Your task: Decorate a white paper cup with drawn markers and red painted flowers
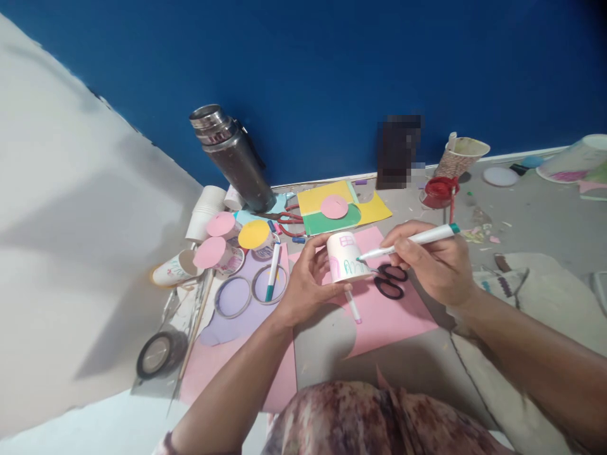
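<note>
My left hand (315, 278) grips a white paper cup (342, 254), which is turned upside down. Pink window and arch shapes and green strokes are drawn on its side. In my right hand (431, 262) is a green marker (412, 241), its tip at the green strokes; whether it touches the cup I cannot tell. Black-handled scissors (389, 281) lie just right of the cup, their blades mostly hidden. A pink-ended marker (353, 308) rests below the cup, beside cut pink paper (393, 322).
To the left stand several paper cups with pink (213, 253) or yellow tops, tape rings (233, 297) and another green marker (272, 272). A dark thermos (237, 161) leans near the blue wall. Behind are red-handled pliers (289, 218), coloured paper (325, 202) and a red paint jar (439, 191).
</note>
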Available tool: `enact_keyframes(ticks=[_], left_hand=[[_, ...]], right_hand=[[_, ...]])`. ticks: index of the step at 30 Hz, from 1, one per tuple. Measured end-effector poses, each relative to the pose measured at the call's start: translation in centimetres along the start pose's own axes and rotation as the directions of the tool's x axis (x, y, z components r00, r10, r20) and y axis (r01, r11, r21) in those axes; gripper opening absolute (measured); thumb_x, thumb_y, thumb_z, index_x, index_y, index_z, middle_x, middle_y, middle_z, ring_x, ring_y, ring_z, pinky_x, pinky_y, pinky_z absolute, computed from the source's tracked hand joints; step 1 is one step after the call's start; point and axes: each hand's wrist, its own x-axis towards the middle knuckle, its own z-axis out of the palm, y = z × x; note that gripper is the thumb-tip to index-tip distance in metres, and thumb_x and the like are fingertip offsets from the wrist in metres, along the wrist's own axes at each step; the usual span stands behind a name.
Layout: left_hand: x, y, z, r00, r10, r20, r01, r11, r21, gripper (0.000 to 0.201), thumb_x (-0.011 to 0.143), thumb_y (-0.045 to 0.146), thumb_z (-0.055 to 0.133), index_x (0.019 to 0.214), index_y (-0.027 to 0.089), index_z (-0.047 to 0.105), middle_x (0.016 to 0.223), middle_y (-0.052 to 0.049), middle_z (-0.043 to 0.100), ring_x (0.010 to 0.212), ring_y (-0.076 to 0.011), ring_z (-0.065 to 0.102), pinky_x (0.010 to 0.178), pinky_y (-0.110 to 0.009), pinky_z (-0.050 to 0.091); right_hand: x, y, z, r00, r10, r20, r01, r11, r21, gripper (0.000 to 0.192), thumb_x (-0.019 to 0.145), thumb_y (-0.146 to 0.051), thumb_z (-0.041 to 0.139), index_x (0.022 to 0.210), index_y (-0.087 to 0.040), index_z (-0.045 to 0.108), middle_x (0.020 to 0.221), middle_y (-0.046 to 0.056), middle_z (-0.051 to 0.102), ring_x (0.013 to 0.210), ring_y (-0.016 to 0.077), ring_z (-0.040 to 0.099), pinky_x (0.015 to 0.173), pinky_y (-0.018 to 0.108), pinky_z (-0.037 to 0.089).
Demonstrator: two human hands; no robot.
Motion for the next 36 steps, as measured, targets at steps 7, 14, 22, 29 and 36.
enact_keyframes(ticks=[7, 14, 22, 29, 36], left_hand=[[0.1, 0.4, 0.3, 1.000, -0.020, -0.015, 0.020, 1.000, 0.015, 0.085, 0.065, 0.035, 0.102, 0.135, 0.030, 0.053, 0.151, -0.010, 0.055, 0.145, -0.0345, 0.056, 0.119, -0.051, 0.050], [0.0, 0.4, 0.2, 0.999, -0.044, -0.011, 0.043, 0.999, -0.027, 0.087, 0.065, 0.030, 0.102, 0.137, 0.031, 0.054, 0.153, -0.010, 0.054, 0.146, -0.0341, 0.055, 0.116, -0.049, 0.052], [0.0, -0.2, 0.1, 0.997, -0.074, 0.017, 0.075, 0.993, -0.088, 0.091, 0.063, 0.033, 0.104, 0.139, 0.030, 0.054, 0.148, -0.011, 0.061, 0.141, -0.0342, 0.058, 0.114, -0.048, 0.052], [-0.1, -0.1, 0.3, 0.995, -0.097, -0.022, 0.090, 0.973, -0.214, 0.089, 0.060, 0.027, 0.104, 0.137, 0.029, 0.060, 0.143, -0.009, 0.065, 0.139, -0.0331, 0.057, 0.114, -0.043, 0.048], [-0.4, 0.6, 0.5, 0.980, -0.175, -0.094, 0.131, 0.925, -0.358, 0.087, 0.055, 0.023, 0.106, 0.133, 0.025, 0.066, 0.129, -0.009, 0.072, 0.116, -0.0267, 0.068, 0.101, -0.036, 0.052]], right_hand=[[0.0, 0.2, -0.2, 0.997, 0.072, -0.024, -0.070, 0.996, 0.053, 0.032, 0.099, -0.052, 0.070, 0.086, -0.024, 0.079, 0.061, 0.000, 0.063, 0.049, 0.0138, 0.053, 0.041, 0.029, 0.039], [0.3, 0.2, -0.1, 0.995, 0.071, -0.067, -0.060, 0.987, 0.146, 0.027, 0.098, -0.049, 0.074, 0.089, -0.024, 0.081, 0.063, 0.000, 0.064, 0.053, 0.0134, 0.053, 0.044, 0.028, 0.038], [1.9, 0.9, 0.2, 0.956, 0.110, -0.274, -0.040, 0.968, 0.250, 0.028, 0.093, -0.054, 0.078, 0.102, -0.027, 0.078, 0.074, 0.000, 0.072, 0.053, 0.0127, 0.051, 0.046, 0.029, 0.037], [1.1, 1.5, -0.3, 0.977, 0.147, -0.157, -0.120, 0.979, 0.166, 0.037, 0.096, -0.059, 0.072, 0.095, -0.022, 0.077, 0.070, 0.002, 0.069, 0.057, 0.0139, 0.056, 0.049, 0.028, 0.042], [1.1, 2.1, -0.1, 0.974, 0.067, -0.217, -0.057, 0.997, 0.053, 0.034, 0.101, -0.055, 0.067, 0.100, -0.023, 0.076, 0.068, -0.001, 0.067, 0.052, 0.0111, 0.052, 0.046, 0.025, 0.040]])
